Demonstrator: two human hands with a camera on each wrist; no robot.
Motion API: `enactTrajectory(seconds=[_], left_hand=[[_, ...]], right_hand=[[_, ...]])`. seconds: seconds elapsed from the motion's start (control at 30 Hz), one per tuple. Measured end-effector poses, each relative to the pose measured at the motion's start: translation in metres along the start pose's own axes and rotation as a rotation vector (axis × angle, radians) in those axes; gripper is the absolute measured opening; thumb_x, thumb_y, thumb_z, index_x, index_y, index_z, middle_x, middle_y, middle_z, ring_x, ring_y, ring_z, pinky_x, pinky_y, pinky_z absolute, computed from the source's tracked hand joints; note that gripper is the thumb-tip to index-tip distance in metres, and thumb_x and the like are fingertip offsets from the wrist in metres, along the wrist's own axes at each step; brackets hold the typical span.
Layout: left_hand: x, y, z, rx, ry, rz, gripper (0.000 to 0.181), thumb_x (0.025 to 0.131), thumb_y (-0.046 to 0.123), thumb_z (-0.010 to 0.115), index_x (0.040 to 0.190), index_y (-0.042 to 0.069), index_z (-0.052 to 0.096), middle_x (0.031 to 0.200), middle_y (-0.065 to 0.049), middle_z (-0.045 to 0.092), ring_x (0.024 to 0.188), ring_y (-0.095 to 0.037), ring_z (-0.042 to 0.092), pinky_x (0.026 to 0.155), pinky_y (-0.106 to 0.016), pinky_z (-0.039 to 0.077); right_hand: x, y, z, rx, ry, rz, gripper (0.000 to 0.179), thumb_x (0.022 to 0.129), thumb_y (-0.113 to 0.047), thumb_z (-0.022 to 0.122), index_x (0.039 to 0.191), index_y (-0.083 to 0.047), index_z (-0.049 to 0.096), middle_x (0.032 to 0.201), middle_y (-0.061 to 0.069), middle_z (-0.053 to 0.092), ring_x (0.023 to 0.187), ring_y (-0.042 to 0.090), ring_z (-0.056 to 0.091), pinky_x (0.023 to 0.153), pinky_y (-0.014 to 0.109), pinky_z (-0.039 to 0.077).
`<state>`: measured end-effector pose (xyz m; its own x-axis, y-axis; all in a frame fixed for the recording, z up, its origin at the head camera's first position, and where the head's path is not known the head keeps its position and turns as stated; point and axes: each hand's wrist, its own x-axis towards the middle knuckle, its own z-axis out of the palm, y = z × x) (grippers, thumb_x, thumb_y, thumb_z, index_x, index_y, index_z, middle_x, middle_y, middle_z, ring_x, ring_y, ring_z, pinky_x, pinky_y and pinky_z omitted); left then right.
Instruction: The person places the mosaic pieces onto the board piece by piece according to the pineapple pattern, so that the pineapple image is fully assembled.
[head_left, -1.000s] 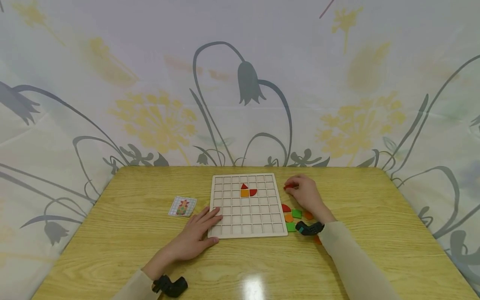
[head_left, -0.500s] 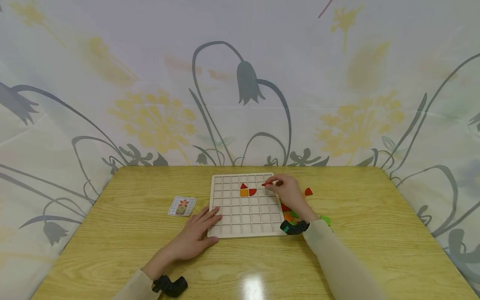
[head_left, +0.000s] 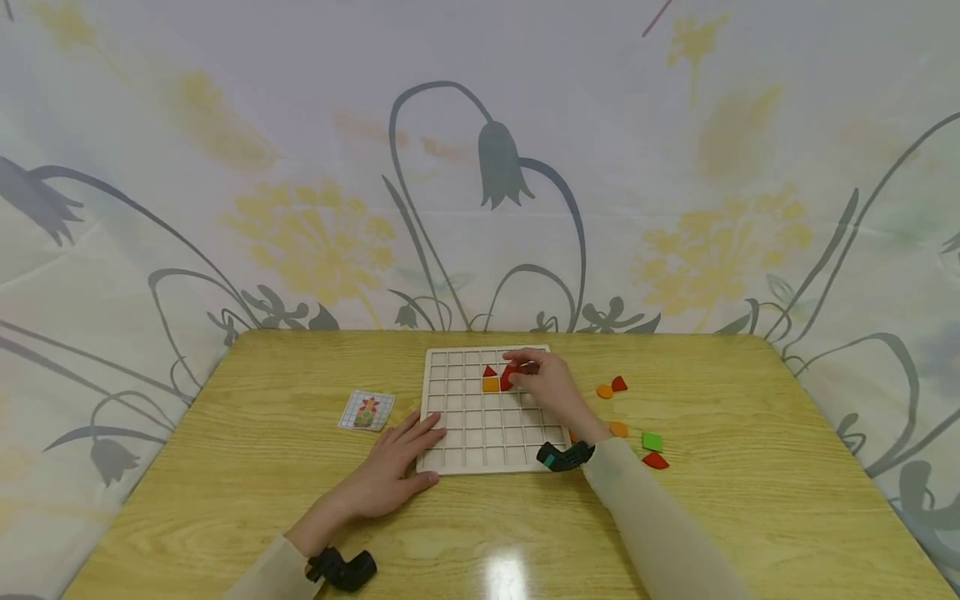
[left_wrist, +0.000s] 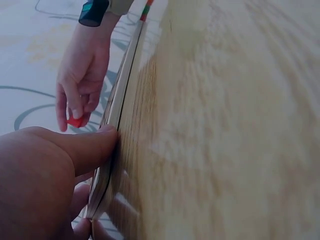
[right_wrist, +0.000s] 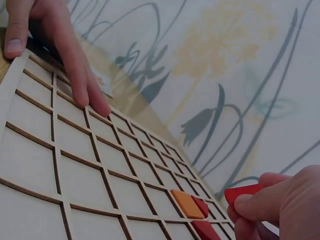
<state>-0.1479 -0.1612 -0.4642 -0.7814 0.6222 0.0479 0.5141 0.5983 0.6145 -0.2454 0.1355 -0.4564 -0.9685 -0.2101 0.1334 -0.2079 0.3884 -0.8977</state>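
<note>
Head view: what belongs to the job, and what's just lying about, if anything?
Job: grid board, orange square, red triangle, red piece in the right hand; probably picture card, loose pieces.
Seemingly just surroundings: wrist devices, floral backdrop, table.

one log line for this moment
left hand: touches grid board; right hand: pinches red piece above board; on board: orange square, red triangle, another red piece; card: left of board
</note>
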Motion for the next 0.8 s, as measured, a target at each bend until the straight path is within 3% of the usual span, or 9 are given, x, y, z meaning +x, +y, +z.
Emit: enactTrajectory(seconds=[0.2, 0.43, 0.63, 0.8], left_hand=[[0.000, -0.001, 0.001, 0.002, -0.001, 0.000, 0.061, 0.100, 0.028, 0.061, 0.153, 0.008, 0.040, 0.164, -0.011, 0.022, 0.150, -0.039, 0.008, 0.111, -0.070, 0.007], [0.000, -0.001, 0.001, 0.007, -0.001, -0.005, 0.060, 0.100, 0.029, 0.061, 0.153, 0.008, 0.040, 0.164, -0.010, 0.022, 0.150, -0.039, 0.008, 0.111, -0.070, 0.008], [0.000, -0.001, 0.001, 0.009, -0.001, -0.002, 0.060, 0.100, 0.030, 0.061, 0.153, 0.009, 0.040, 0.164, -0.009, 0.022, 0.150, -0.039, 0.008, 0.111, -0.070, 0.008], [0.000, -0.001, 0.000, 0.007, -0.010, -0.003, 0.060, 0.101, 0.030, 0.060, 0.154, 0.008, 0.040, 0.164, -0.009, 0.021, 0.150, -0.039, 0.008, 0.111, -0.070, 0.008]], right_hand=[[0.003, -0.003, 0.012, 0.017, -0.006, -0.016, 0.015, 0.092, -0.003, 0.070, 0.106, -0.005, 0.076, 0.101, 0.007, 0.071, 0.085, 0.021, 0.067, 0.074, 0.034, 0.053], [0.007, -0.002, 0.032, -0.090, 0.030, -0.041, 0.008, 0.090, -0.011, 0.075, 0.098, -0.014, 0.076, 0.095, -0.002, 0.071, 0.084, 0.014, 0.065, 0.077, 0.034, 0.053], [0.009, -0.003, 0.046, -0.070, 0.064, -0.070, 0.007, 0.090, -0.011, 0.075, 0.097, -0.013, 0.076, 0.092, -0.002, 0.071, 0.083, 0.014, 0.065, 0.077, 0.034, 0.054], [0.010, -0.003, 0.054, -0.043, 0.073, -0.031, 0.005, 0.088, -0.013, 0.077, 0.093, -0.014, 0.077, 0.089, -0.004, 0.070, 0.080, 0.014, 0.063, 0.075, 0.033, 0.052]])
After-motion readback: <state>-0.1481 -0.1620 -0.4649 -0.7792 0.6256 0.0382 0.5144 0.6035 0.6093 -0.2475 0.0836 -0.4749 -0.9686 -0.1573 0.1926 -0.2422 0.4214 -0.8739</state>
